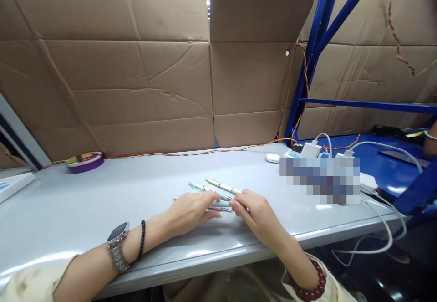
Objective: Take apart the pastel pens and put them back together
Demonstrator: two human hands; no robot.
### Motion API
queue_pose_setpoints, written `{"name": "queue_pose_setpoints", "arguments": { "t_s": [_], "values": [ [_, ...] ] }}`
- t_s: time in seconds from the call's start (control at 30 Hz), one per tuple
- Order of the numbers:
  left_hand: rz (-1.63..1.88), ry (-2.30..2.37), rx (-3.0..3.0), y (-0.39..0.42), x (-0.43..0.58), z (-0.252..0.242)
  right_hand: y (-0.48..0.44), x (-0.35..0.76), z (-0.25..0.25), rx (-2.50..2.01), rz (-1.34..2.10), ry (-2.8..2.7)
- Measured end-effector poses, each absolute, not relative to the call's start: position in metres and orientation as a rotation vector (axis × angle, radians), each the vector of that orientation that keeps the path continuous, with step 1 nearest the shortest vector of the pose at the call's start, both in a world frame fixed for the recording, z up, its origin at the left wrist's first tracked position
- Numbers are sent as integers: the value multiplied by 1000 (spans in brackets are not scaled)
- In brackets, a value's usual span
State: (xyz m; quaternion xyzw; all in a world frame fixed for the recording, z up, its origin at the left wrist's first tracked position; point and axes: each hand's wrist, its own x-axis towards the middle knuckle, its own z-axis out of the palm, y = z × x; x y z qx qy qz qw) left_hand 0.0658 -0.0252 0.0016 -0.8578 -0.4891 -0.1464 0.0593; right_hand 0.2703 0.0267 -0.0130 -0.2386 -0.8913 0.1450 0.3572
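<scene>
Facing us at twelve o'clock, counted from the middle of our view, stands the big brown cardboard wall (pixel 136 79). Below it, across six o'clock, we have the pale table (pixel 85 215), and a blue metal frame (pixel 317 47) rises between one and two. We see the left hand (pixel 194 207) palm down between six and seven, thumb and forefinger parted; the right hand (pixel 254 211) sits at five, thumb and forefinger nearly together. Towards four, a pixelated patch hides whatever lies there. Just below nine, near the back edge, we find a purple-edged roll (pixel 85 167), and a little past three a white plug (pixel 310 151) with its cable. On the left wrist, between seven and eight, we notice a watch (pixel 118 245); a white case (pixel 273 157) lies between three and four. Dark red beads (pixel 319 284) circle the right wrist at five, black beads (pixel 142 238) the left at seven. Slimmest are the pens (pixel 221 203), lying side by side on the table at six, a cream pen (pixel 222 186) farthest from us. The left hand covers part of them, some showing between thumb and forefinger; the right fingertips meet their right ends. Whether either hand is gripping one or merely touching, we cannot tell.
</scene>
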Motion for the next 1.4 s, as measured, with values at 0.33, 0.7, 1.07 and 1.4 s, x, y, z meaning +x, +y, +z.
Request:
{"name": "queue_pose_setpoints", "arguments": {
  "t_s": [0.33,0.7,1.07,1.4],
  "values": [
    [-356,-1646,-2531,-27,70,-2,26,272,-12,-687,422,-2310],
    [-437,-1657,-2615,-26,71,4,26,272,-14,-782,459,-2319],
    [-494,-1511,-2623,-23,68,-1,25,272,-14,-738,527,-2273],
    [-537,-1575,-2701,-22,65,-3,29,272,-24,-624,515,-2104]
  ]
}}
